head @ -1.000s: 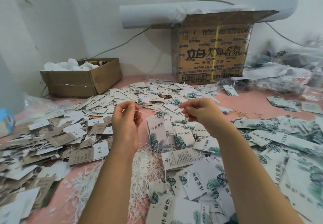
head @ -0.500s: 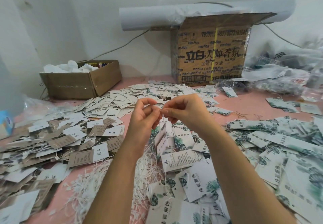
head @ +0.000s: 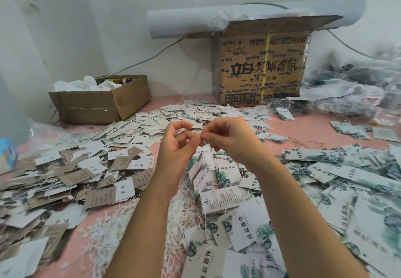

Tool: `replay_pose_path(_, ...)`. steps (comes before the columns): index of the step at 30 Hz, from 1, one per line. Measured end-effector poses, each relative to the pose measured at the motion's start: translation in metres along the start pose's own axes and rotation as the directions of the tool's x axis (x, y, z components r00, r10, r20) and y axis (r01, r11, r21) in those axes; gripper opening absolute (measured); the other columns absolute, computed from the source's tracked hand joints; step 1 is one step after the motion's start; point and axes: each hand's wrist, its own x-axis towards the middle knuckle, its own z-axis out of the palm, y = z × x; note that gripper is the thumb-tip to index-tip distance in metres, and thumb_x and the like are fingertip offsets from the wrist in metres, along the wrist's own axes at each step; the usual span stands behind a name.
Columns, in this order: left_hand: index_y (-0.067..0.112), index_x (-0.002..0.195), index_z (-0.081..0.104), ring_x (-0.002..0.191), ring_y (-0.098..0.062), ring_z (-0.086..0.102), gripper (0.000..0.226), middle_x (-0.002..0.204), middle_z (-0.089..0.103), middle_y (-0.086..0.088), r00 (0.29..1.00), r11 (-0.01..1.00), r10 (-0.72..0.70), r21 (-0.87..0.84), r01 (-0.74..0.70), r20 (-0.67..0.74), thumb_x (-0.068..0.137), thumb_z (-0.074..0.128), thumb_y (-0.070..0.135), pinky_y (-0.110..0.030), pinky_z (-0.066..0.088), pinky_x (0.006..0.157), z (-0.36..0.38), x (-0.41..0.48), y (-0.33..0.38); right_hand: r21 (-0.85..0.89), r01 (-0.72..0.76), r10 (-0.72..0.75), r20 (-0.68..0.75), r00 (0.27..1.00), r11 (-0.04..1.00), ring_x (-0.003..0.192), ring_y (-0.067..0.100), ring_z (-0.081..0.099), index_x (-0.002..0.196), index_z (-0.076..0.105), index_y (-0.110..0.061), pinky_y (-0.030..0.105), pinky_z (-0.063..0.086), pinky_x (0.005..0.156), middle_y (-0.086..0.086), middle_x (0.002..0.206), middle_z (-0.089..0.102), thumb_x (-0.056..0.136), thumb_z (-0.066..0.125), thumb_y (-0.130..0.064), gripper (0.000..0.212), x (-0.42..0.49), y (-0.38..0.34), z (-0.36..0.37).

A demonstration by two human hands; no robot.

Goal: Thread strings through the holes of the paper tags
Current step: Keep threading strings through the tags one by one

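Observation:
My left hand (head: 176, 147) and my right hand (head: 225, 139) meet above the middle of the pink table, fingertips touching. Both pinch a thin white string (head: 200, 147) between thumb and fingers. From that string hangs a small bunch of white paper tags (head: 200, 174) with green leaf print, dangling just below my hands. A loose heap of white strings (head: 121, 219) lies on the table under my left forearm. Leaf-print tags (head: 325, 169) cover the right side, and brown and white tags (head: 91, 169) cover the left.
A large printed cardboard box (head: 262, 67) stands at the back against the wall, with a white paper roll (head: 184, 21) on top. A low open carton (head: 102, 102) sits at the back left. Clear plastic bags (head: 358, 91) pile up at the back right.
My hands, held apart a second ago with the string stretched between them, have come together. The tags now hang straight down below my fingertips.

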Motion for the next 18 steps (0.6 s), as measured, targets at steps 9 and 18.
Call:
replay_pose_path(9, 0.019, 0.096, 0.052, 0.054, -0.001, 0.054, 0.029, 0.063, 0.066, 0.007, 0.996, 0.998, -0.024, -0.057, 0.019, -0.088, 0.071, 0.065, 0.019, -0.017, 0.042, 0.055, 0.0014, 0.0005, -0.0005, 0.166, -0.038, 0.043, -0.025, 0.999, 0.985, 0.051, 0.002, 0.051, 0.072, 0.063, -0.012, 0.017, 0.047, 0.054, -0.01, 0.055, 0.061, 0.085, 0.059, 0.005, 0.022, 0.0006, 0.003, 0.0071)
replay_pose_path(18, 0.021, 0.094, 0.053, 0.054, 0.0, 0.052, 0.021, 0.065, 0.062, 0.01, 0.995, 0.999, 0.026, 0.049, -0.022, -0.092, 0.089, 0.057, 0.001, -0.013, 0.043, 0.054, 0.0047, 0.0016, -0.0024, 0.095, -0.061, 0.067, -0.066, 0.996, 0.994, 0.05, 0.001, 0.05, 0.071, 0.062, -0.013, 0.018, 0.047, 0.054, -0.011, 0.053, 0.06, 0.086, 0.059, 0.003, 0.022, 0.003, 0.0052, 0.0086)
